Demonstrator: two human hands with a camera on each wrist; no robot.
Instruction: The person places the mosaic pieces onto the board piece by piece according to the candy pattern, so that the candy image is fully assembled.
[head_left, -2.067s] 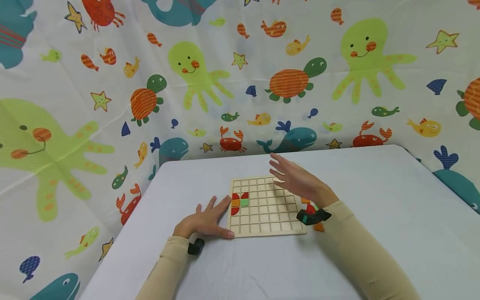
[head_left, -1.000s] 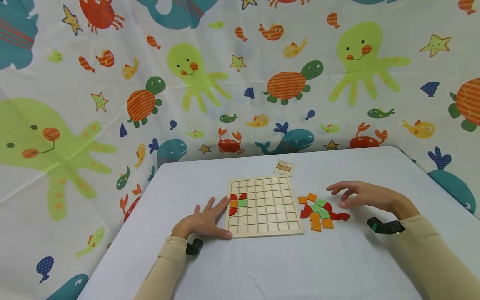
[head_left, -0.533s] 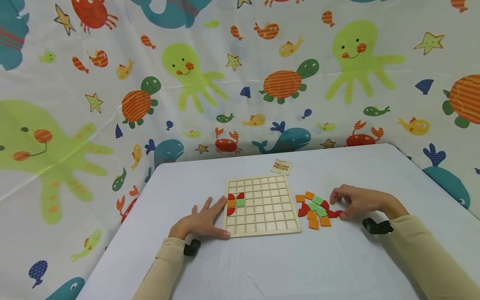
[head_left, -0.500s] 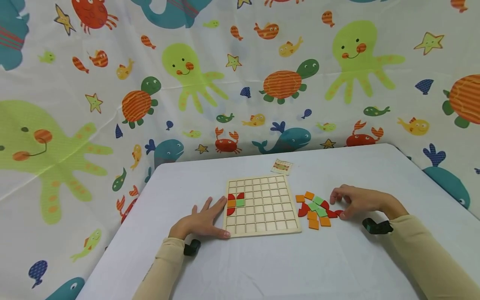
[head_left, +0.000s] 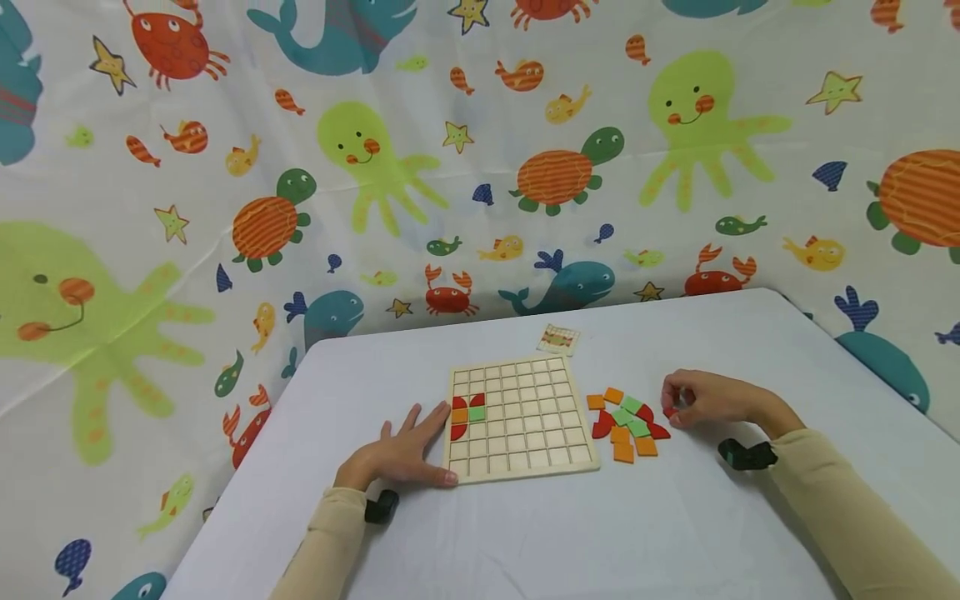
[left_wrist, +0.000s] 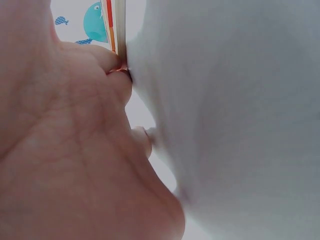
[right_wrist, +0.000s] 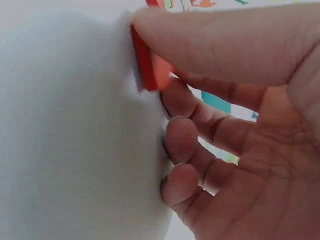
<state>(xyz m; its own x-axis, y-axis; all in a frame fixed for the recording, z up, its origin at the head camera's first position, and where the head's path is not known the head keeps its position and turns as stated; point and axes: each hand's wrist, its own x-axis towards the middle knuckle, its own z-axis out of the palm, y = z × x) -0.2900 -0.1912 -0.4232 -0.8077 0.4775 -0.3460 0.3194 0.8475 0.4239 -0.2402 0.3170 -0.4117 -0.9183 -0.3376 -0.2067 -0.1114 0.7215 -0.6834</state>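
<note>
My left hand [head_left: 401,454] lies with spread fingers at the left edge of a wooden grid board [head_left: 525,450], its thumb at the near corner. The left wrist view shows the fingers right at the board's edge [left_wrist: 121,30]. Set in the board's left columns are red quarter-circle tiles [head_left: 458,431], an orange square tile [head_left: 459,415] and a green square tile [head_left: 477,412]. Right of the loose tiles, my right hand [head_left: 708,400] pinches a red tile [right_wrist: 152,67] between thumb and fingers, close over the white cloth. The other fingers curl beneath.
Loose orange tiles [head_left: 623,452], green tiles [head_left: 637,427] and red tiles [head_left: 602,425] lie in a loose cluster between the board and my right hand. A small pattern card [head_left: 558,339] lies behind the board. A sea-animal curtain [head_left: 480,167] hangs behind the white-covered table [head_left: 525,542].
My right hand has come from above the board over to the right side of the loose tiles and has taken hold of a red tile. The left hand has stayed at the board's edge.
</note>
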